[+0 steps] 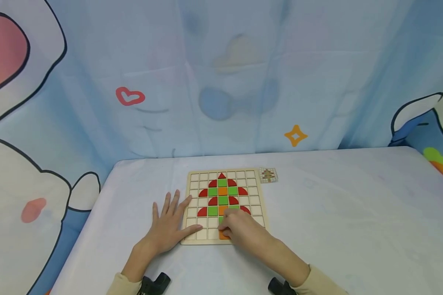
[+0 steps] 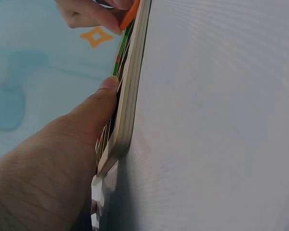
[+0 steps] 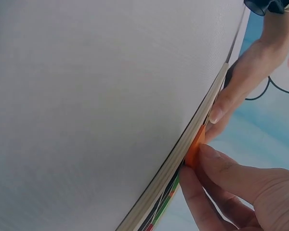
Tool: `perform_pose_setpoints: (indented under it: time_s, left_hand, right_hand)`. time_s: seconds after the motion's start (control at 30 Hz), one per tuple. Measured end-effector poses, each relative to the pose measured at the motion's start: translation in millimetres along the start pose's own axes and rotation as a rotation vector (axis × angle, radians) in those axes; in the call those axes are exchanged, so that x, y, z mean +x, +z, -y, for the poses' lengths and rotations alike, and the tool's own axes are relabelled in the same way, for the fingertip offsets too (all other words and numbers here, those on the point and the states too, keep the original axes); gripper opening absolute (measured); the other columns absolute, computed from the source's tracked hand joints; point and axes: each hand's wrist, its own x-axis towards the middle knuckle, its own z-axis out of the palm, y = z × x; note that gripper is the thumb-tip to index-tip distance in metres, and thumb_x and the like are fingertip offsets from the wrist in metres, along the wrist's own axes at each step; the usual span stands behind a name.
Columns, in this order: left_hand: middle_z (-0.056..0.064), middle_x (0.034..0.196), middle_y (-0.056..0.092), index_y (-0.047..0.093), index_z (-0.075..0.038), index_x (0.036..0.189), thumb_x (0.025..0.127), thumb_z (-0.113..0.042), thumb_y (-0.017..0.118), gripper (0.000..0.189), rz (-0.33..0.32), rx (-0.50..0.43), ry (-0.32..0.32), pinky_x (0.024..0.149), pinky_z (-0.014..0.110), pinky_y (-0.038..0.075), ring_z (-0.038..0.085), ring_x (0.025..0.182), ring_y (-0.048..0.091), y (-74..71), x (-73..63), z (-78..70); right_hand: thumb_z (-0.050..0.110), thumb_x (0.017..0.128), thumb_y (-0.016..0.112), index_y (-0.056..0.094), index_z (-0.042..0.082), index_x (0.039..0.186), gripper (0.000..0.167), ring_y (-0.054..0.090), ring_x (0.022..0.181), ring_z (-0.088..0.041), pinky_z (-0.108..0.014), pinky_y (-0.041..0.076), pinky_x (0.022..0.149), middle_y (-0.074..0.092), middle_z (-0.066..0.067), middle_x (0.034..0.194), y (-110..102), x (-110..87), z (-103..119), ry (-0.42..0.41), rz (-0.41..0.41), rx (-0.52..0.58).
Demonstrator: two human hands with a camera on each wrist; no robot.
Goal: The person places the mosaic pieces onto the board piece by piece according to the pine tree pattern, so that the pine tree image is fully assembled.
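Observation:
A wooden grid board (image 1: 203,234) lies on the white table, its cells filled in the middle with green, orange and red pieces in a tree shape. My right hand (image 1: 243,229) pinches an orange square tile (image 3: 194,148) between thumb and fingers at the board's near edge. The right wrist view shows that tile tilted up from the grid. My left hand (image 1: 166,230) spreads over the board's left side, thumb (image 2: 109,83) on the near-left cells and fingertips along the left edge. My right fingers hide some lower cells.
A small picture card (image 1: 268,175) with a brown tree pattern lies beside the board's far right corner. Behind the table (image 1: 336,205) hangs a blue printed curtain (image 1: 236,94). Dark wrist cameras (image 1: 156,283) sit near both sleeves.

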Motion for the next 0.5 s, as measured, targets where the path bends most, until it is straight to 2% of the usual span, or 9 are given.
perform_pose_setpoints:
  time_s: [0.23, 0.5]
  left_hand:
    - [0.02, 0.174, 0.008, 0.03, -0.018, 0.167, 0.095, -0.066, 0.063, 0.092, 0.008, 0.002, 0.002, 0.117, 0.077, -0.009, 0.043, 0.16, -0.005, 0.7, -0.5, 2.1]
    - [0.021, 0.174, 0.008, 0.03, -0.017, 0.166, 0.095, -0.066, 0.063, 0.092, 0.003, -0.008, -0.003, 0.116, 0.077, -0.01, 0.044, 0.16, -0.005, -1.1, -3.1, 4.4]
  right_hand:
    - [-0.008, 0.081, 0.084, 0.084, 0.001, 0.09, 0.013, 0.064, 0.076, -0.014, -0.023, 0.059, 0.072, 0.067, -0.001, 0.08, 1.6, 0.6, -0.6, 0.0, -0.005, -0.002]
    - [-0.007, 0.086, 0.081, 0.083, 0.002, 0.095, 0.013, 0.066, 0.082, -0.013, -0.023, 0.057, 0.073, 0.073, 0.0, 0.089, -0.2, -5.0, -13.3, -0.009, 0.01, 0.142]
